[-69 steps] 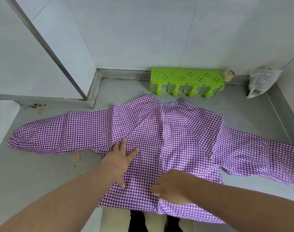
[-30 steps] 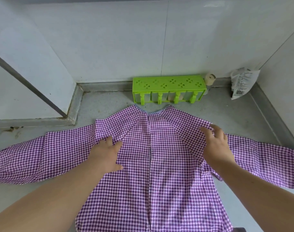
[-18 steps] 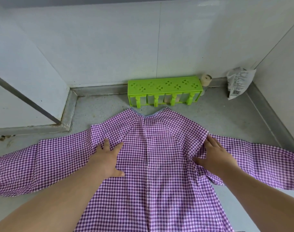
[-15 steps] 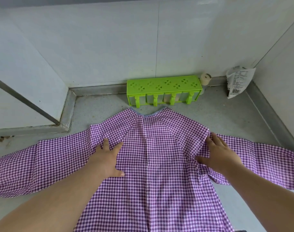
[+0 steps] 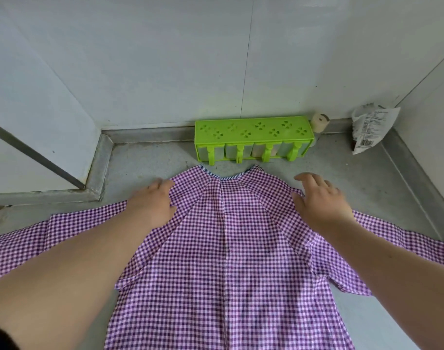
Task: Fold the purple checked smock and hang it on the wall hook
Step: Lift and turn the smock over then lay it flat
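Smock (image 5: 223,261) spread flat on the counter (image 5: 150,157).
My left hand (image 5: 154,205) and right hand (image 5: 322,200) rest on its shoulders, fingers relaxed, gripping nothing.

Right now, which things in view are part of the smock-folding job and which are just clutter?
Job:
- purple checked smock, spread flat on the grey counter
- left hand on its left shoulder
- right hand at its right shoulder
No wall hook in view.

Lying about:
- green seasoning rack
- small beige bottle
- printed plastic bag

green rack (image 5: 253,137), bag (image 5: 371,130), counter (image 5: 150,162)
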